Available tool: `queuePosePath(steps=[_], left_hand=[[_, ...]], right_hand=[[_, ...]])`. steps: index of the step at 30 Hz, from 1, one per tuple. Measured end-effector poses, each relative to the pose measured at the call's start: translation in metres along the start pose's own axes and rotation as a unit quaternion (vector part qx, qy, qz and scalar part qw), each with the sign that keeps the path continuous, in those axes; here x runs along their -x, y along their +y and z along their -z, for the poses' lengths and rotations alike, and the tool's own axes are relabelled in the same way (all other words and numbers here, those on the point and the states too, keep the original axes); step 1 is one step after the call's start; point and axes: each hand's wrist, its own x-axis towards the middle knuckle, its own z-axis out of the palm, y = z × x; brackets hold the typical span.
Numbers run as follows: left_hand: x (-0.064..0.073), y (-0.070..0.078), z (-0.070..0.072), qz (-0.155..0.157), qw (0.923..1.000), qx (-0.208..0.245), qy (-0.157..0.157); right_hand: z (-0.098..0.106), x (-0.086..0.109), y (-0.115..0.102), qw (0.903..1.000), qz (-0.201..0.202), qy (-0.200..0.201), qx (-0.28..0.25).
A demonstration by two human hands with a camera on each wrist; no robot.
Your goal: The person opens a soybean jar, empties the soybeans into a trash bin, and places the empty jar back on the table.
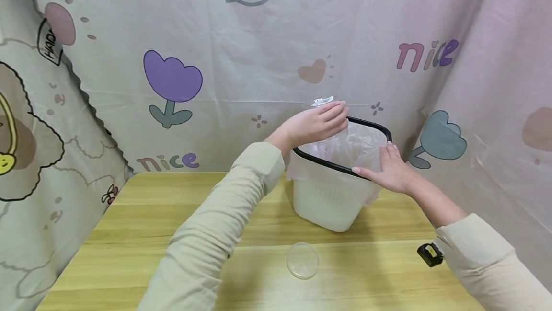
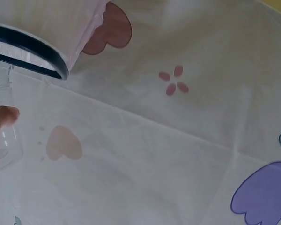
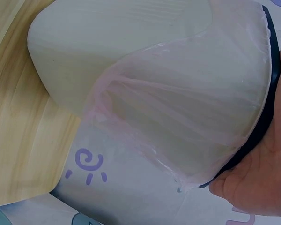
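A white trash bin (image 1: pixel 325 201) with a black rim stands on the table, lined with a thin pale pink bag (image 3: pixel 178 108) folded over its outside. Above the far left part of the opening, my left hand (image 1: pixel 316 121) grips a clear jar (image 2: pixel 1 96). In the left wrist view the jar's threaded neck meets the bin's rim (image 2: pixel 30 47); its body is partly hidden by my fingers. My right hand (image 1: pixel 396 169) rests on the bin's right corner, fingers and thumb spread along the rim.
A clear round lid (image 1: pixel 302 260) lies on the wooden table (image 1: pixel 181 224) in front of the bin. A small black object with a yellow patch (image 1: pixel 430 254) is beside my right sleeve. Printed cloth (image 1: pixel 241 62) hangs behind and along both sides.
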Motion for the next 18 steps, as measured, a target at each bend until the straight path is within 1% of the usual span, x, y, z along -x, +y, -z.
queuePosePath(steps=[3, 5, 6, 8, 10, 11, 13, 16, 18], left_hand=[[0.002, 0.002, -0.001, 0.002, 1.0, 0.007, -0.004], [0.003, 0.003, -0.001, 0.013, 0.9997, 0.017, -0.008], [0.004, 0.003, -0.001, 0.025, 0.9993, 0.026, -0.009], [0.005, 0.003, -0.001, 0.06, 0.9965, 0.055, -0.02], [0.007, 0.002, 0.0, 0.099, 0.9898, 0.098, -0.032], [0.008, 0.002, 0.001, 0.117, 0.9845, 0.124, -0.04], [0.009, 0.002, 0.002, 0.15, 0.9703, 0.179, -0.061], [0.011, 0.002, 0.005, 0.198, 0.943, 0.25, -0.094], [0.011, 0.002, 0.006, 0.226, 0.9258, 0.281, -0.114]], right_hand=[[0.0, 0.0, 0.0, 1.0, -0.001, -0.002, 0.0], [0.0, 0.001, 0.0, 1.0, -0.002, -0.002, -0.001], [0.0, 0.001, 0.0, 1.0, -0.002, -0.002, 0.0], [0.0, 0.001, 0.0, 1.0, -0.001, -0.001, 0.0], [0.001, 0.0, 0.0, 1.0, 0.0, 0.0, 0.001], [0.001, 0.0, 0.0, 1.0, 0.0, 0.001, 0.002], [0.0, 0.0, 0.001, 1.0, 0.001, 0.003, 0.003], [0.0, 0.0, 0.001, 1.0, 0.002, 0.004, 0.004], [0.0, 0.0, 0.001, 1.0, 0.002, 0.004, 0.003]])
